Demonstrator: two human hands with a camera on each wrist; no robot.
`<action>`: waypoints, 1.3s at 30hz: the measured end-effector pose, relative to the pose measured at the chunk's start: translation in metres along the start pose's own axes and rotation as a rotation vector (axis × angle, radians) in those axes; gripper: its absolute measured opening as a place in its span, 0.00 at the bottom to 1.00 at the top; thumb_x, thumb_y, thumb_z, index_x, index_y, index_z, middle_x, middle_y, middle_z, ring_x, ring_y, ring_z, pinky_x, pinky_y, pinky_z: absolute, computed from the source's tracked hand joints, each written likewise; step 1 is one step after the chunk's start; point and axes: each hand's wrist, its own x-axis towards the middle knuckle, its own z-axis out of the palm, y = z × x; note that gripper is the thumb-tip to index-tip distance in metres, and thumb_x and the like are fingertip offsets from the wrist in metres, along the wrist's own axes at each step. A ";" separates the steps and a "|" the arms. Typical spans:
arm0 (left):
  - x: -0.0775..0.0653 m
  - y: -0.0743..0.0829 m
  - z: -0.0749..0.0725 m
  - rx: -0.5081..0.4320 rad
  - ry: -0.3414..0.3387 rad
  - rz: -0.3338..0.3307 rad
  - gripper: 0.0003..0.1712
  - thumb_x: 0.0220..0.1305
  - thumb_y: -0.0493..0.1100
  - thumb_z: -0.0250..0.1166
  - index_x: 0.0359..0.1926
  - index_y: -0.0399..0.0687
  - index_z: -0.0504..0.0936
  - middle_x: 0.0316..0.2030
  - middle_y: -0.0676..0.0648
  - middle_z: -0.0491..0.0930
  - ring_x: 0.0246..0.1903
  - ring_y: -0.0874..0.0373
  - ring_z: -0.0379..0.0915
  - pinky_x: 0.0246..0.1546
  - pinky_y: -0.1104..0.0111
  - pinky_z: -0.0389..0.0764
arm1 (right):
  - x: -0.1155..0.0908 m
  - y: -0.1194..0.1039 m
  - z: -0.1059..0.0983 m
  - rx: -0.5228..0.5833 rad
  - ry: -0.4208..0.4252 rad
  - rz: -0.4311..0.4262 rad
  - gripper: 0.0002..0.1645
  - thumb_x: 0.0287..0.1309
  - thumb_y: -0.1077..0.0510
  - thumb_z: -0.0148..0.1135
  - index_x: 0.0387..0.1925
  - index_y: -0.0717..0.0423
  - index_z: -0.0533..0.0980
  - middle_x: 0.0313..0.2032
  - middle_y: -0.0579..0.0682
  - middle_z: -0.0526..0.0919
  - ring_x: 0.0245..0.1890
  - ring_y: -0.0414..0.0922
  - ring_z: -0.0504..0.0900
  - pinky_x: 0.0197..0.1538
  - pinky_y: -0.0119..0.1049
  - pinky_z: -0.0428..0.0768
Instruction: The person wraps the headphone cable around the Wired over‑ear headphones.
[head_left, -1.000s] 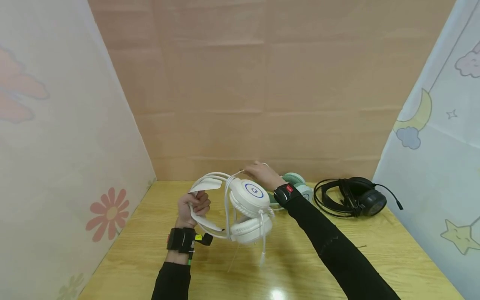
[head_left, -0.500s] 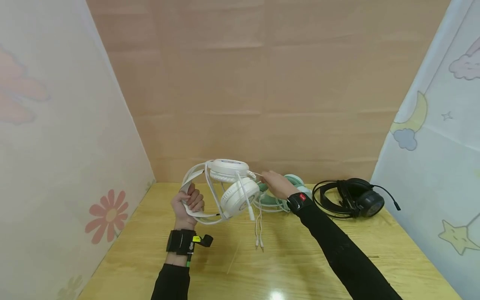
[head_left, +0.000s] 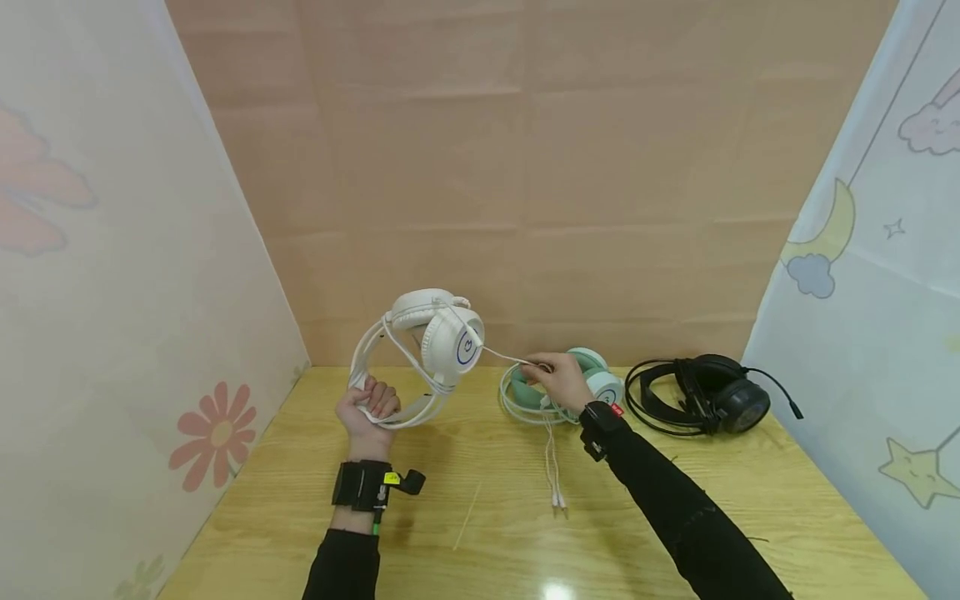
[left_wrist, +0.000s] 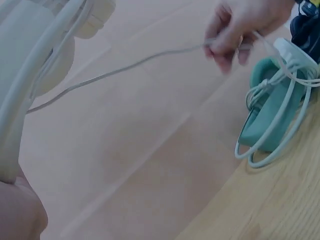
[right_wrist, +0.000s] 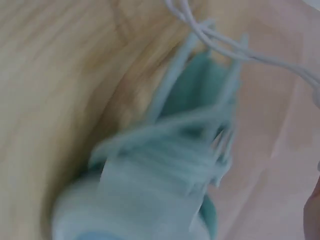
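White headphones (head_left: pixel 455 337) hang above the table at the left, their ear cups up and to the right. My left hand (head_left: pixel 369 421) grips them by the headband, fingers curled round it. From the ear cups a thin white cable (left_wrist: pixel 125 68) runs to my right hand (head_left: pixel 562 382), which pinches it between thumb and fingers. The cable's two plug ends (head_left: pixel 558 500) dangle below the right hand. Behind that hand lie green-and-white headphones (left_wrist: pixel 272 115), partly hidden in the head view. The right wrist view is blurred and catches only an edge of the hand.
Black headphones (head_left: pixel 738 404) with a microphone boom lie on the wooden table (head_left: pixel 495 550) at the right, their cable bundled. A brown paper wall (head_left: pixel 517 208) stands behind, with printed panels on both sides. A thin pale strip (head_left: pixel 467 517) lies near the front.
The left hand has raised and turned the white headphones, swinging the ear cups up and left. The right hand has moved right and down, drawing the cable out between the hands.
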 end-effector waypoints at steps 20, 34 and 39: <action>0.002 -0.007 -0.001 -0.007 0.303 0.178 0.12 0.55 0.33 0.34 0.19 0.48 0.59 0.11 0.54 0.51 0.09 0.62 0.47 0.06 0.70 0.60 | 0.001 -0.043 0.044 -0.473 -0.339 -0.287 0.09 0.64 0.55 0.61 0.37 0.50 0.86 0.30 0.43 0.85 0.28 0.32 0.79 0.33 0.25 0.76; 0.001 -0.012 0.001 -0.003 0.430 0.229 0.12 0.46 0.30 0.38 0.15 0.50 0.54 0.10 0.53 0.49 0.07 0.60 0.48 0.07 0.69 0.56 | -0.002 -0.060 0.055 -0.555 -0.319 -0.468 0.05 0.59 0.58 0.66 0.35 0.50 0.86 0.31 0.42 0.82 0.32 0.35 0.79 0.38 0.27 0.76; 0.002 -0.014 0.001 0.039 0.497 0.278 0.12 0.46 0.30 0.38 0.15 0.51 0.53 0.10 0.53 0.49 0.08 0.61 0.46 0.09 0.71 0.51 | -0.001 -0.061 0.054 -0.583 -0.258 -0.478 0.07 0.62 0.55 0.64 0.37 0.50 0.86 0.32 0.41 0.86 0.34 0.36 0.82 0.40 0.30 0.78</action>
